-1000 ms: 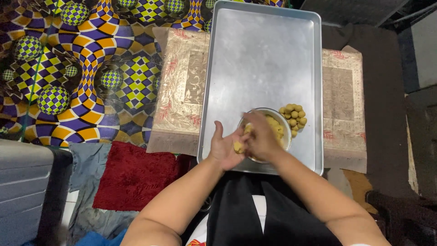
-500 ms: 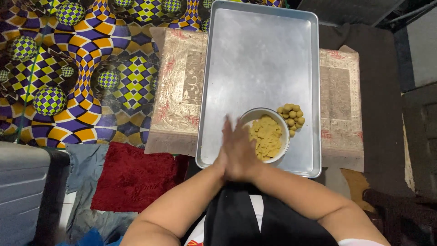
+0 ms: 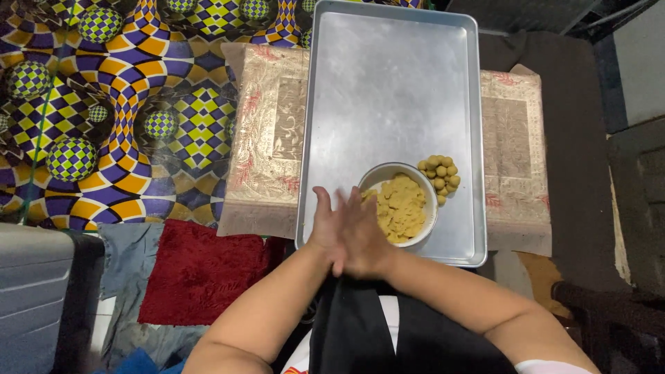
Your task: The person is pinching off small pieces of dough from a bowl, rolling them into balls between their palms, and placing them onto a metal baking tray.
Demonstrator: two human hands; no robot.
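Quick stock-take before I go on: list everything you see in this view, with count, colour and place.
metal tray: one, silver, centre, lying on the mat
bowl: one, white, near end of the tray, holding yellow dough
dough balls: one small pile, yellow-tan, on the tray just right of the bowl
woven mat: one, beige with red pattern, under the tray
patterned cloth: one, purple, yellow and green checks, left
red rug: one, lower left
grey case: one, bottom left corner
left hand: pressed palm to palm with the right, at the tray's near edge
right hand: against the left, beside the bowl; whether anything lies between the palms cannot be seen
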